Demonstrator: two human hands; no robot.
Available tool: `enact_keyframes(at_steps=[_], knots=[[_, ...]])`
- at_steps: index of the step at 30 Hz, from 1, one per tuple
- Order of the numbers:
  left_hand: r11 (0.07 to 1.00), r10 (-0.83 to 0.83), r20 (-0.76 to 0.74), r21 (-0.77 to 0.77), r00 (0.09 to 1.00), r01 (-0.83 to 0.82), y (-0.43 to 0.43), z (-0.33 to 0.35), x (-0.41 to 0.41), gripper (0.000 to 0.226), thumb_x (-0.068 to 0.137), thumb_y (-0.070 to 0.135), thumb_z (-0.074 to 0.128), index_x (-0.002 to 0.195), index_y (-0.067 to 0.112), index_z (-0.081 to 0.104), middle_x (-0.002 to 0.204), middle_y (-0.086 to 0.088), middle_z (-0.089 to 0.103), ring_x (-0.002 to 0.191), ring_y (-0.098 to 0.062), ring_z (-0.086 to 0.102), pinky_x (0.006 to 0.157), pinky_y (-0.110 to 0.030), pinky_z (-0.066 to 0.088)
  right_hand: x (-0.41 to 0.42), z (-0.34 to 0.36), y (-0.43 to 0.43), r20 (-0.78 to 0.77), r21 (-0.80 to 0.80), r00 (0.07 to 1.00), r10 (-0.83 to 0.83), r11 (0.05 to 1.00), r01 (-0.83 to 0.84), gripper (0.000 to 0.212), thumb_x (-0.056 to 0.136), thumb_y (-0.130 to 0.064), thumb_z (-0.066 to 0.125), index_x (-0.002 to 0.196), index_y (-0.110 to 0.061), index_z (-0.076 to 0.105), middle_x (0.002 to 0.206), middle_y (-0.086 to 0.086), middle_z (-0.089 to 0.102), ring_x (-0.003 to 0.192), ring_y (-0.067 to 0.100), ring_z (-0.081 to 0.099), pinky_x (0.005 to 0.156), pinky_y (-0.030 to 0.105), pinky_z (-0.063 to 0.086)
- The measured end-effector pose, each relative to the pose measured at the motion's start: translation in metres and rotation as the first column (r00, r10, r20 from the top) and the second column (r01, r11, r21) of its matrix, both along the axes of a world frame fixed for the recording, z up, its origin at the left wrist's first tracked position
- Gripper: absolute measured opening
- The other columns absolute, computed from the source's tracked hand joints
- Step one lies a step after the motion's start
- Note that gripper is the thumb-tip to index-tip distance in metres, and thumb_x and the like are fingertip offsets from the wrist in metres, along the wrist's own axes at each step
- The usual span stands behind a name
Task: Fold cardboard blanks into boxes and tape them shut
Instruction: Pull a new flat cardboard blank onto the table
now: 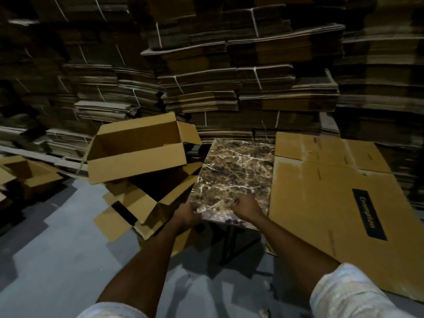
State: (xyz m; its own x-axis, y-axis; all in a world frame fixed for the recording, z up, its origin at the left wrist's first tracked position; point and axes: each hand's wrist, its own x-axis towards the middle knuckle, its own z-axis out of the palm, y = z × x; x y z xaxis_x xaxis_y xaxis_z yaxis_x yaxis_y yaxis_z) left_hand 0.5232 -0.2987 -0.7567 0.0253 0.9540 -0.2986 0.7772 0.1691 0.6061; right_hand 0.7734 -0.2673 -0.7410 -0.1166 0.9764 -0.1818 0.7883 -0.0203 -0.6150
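Observation:
A small table with a brown marble-patterned top (236, 171) stands in front of me. My left hand (185, 214) grips its near left corner, fingers curled round the edge. My right hand (246, 206) rests curled on the near edge, a little right of the left hand. A large flat cardboard blank (332, 203) with a dark printed label leans to the right of the table. An open folded box (137, 150) lies tilted on its side to the left, on top of other open boxes (142, 203).
Tall stacks of strapped flat cardboard bundles (229, 76) fill the whole background. More open boxes (25, 177) sit at the far left. Grey floor (57, 249) spreads in the lower left. The table's dark legs (229, 244) show beneath its top.

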Motion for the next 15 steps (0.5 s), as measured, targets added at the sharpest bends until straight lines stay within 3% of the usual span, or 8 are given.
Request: enact_keyframes(at_steps=[3, 5, 7, 10, 13, 14, 15], knots=[[0.997, -0.02, -0.075, 0.079, 0.997, 0.026, 0.023, 0.024, -0.035, 0.028, 0.093, 0.035, 0.067, 0.106, 0.01, 0.073, 0.105, -0.009, 0.073, 0.097, -0.025, 0.068, 0.08, -0.033, 0.053, -0.043, 0.008, 0.022, -0.036, 0.049, 0.998, 0.049, 0.998, -0.047, 0.011, 0.087, -0.026, 0.067, 0.079, -0.019, 0.069, 0.076, -0.003, 0.066, 0.072, 0.016, 0.061, 0.066, 0.032, 0.048], [0.994, 0.045, -0.067, 0.103, 0.997, -0.037, 0.045, 0.033, -0.061, 0.036, 0.095, 0.038, 0.066, 0.116, 0.009, 0.071, 0.119, -0.006, 0.07, 0.107, -0.021, 0.064, 0.092, -0.034, 0.05, -0.071, 0.013, 0.043, -0.031, 0.055, 0.993, 0.111, 0.993, -0.109, 0.009, 0.091, -0.027, 0.066, 0.088, -0.019, 0.068, 0.081, -0.002, 0.066, 0.075, 0.015, 0.06, 0.065, 0.029, 0.045], [0.986, 0.106, -0.112, 0.137, 0.988, -0.09, 0.07, 0.039, -0.089, 0.048, 0.093, 0.045, 0.067, 0.132, 0.017, 0.066, 0.135, 0.0, 0.064, 0.126, -0.023, 0.057, 0.107, -0.044, 0.044, -0.098, 0.016, 0.069, -0.031, 0.078, 0.988, 0.152, 0.986, -0.149, 0.008, 0.093, -0.028, 0.064, 0.091, -0.021, 0.065, 0.086, -0.001, 0.066, 0.078, 0.017, 0.061, 0.065, 0.029, 0.044], [0.968, 0.178, -0.097, 0.194, 0.979, -0.157, 0.114, 0.039, -0.134, 0.045, 0.096, 0.042, 0.065, 0.132, 0.015, 0.066, 0.133, -0.005, 0.065, 0.124, -0.029, 0.058, 0.102, -0.041, 0.046, -0.142, 0.019, 0.116, -0.029, 0.085, 0.982, 0.188, 0.979, -0.185, 0.01, 0.092, -0.032, 0.064, 0.097, -0.024, 0.064, 0.093, -0.001, 0.067, 0.084, 0.019, 0.063, 0.073, 0.034, 0.052], [0.932, 0.273, 0.116, 0.214, 0.955, -0.292, 0.166, 0.039, -0.181, 0.045, 0.096, 0.037, 0.068, 0.132, 0.01, 0.065, 0.13, -0.008, 0.067, 0.119, -0.027, 0.062, 0.099, -0.04, 0.051, -0.191, 0.023, 0.177, 0.001, 0.082, 0.972, 0.234, 0.969, -0.233, 0.021, 0.092, -0.036, 0.066, 0.108, -0.023, 0.061, 0.102, 0.003, 0.066, 0.091, 0.023, 0.063, 0.078, 0.039, 0.056], [0.911, 0.337, 0.254, 0.155, 0.907, -0.382, 0.185, 0.039, -0.195, 0.048, 0.095, 0.037, 0.07, 0.133, 0.009, 0.063, 0.132, -0.008, 0.066, 0.12, -0.026, 0.061, 0.102, -0.042, 0.051, -0.209, 0.023, 0.2, 0.031, 0.074, 0.969, 0.245, 0.966, -0.246, 0.026, 0.091, -0.037, 0.067, 0.112, -0.025, 0.059, 0.107, 0.003, 0.064, 0.096, 0.024, 0.063, 0.081, 0.04, 0.056], [0.873, 0.42, 0.427, 0.052, 0.801, -0.485, 0.204, 0.04, -0.209, 0.048, 0.095, 0.039, 0.069, 0.132, 0.009, 0.063, 0.132, -0.008, 0.065, 0.119, -0.025, 0.061, 0.103, -0.043, 0.05, -0.228, 0.022, 0.225, 0.064, 0.084, 0.964, 0.258, 0.961, -0.263, 0.034, 0.089, -0.038, 0.069, 0.119, -0.026, 0.057, 0.115, 0.003, 0.062, 0.104, 0.025, 0.062, 0.086, 0.041, 0.056]])
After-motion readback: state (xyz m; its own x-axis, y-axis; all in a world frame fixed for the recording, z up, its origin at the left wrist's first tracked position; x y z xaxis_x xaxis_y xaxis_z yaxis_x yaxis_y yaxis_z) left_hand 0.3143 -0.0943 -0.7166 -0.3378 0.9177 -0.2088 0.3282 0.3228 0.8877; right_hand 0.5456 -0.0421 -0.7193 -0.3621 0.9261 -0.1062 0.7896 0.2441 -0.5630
